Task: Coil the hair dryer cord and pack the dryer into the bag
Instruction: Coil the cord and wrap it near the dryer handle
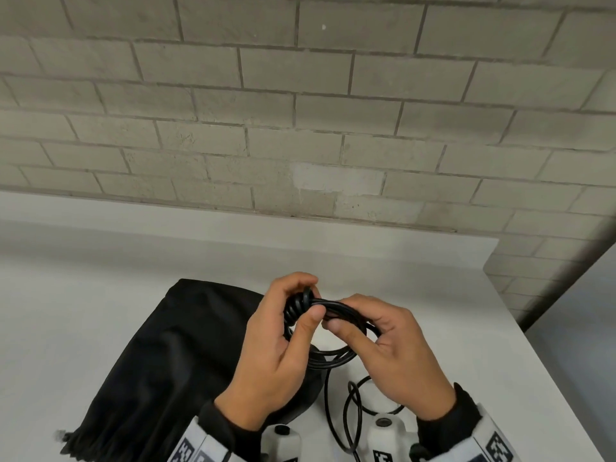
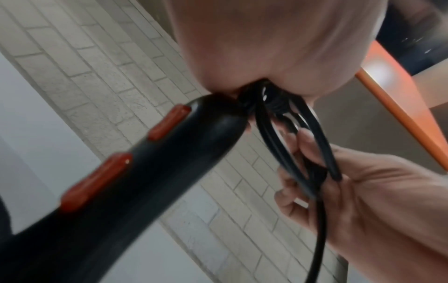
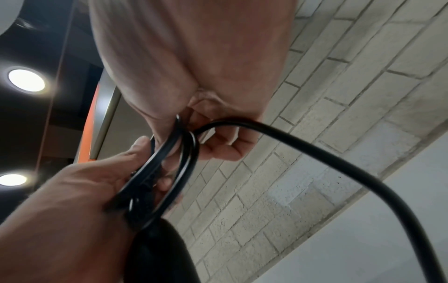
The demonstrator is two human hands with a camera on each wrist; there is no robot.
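I hold the round black rubber-sheathed cord [image 1: 336,328] above the middle of the white table [image 1: 100,295], already gathered into a few loops. My left hand [image 1: 283,355] curls around the ribbed strain-relief end and pinches the loops under its thumb; my right hand [image 1: 393,345] pinches the same bundle from the right, fingers curled. The glossy black plastic hair dryer [image 2: 135,172], with two orange-red switches on its handle, hangs from my left grip just below the coil. Loose cord trails onto the table near me. The soft, matte black fabric bag [image 1: 160,355] lies flat to the left, gathered at its near end. The cord looks smooth and springy, so I judge the loops will want to spring open; pinching where they cross is safest. The dryer seems rigid and heavier than the cord, best taken by its handle.
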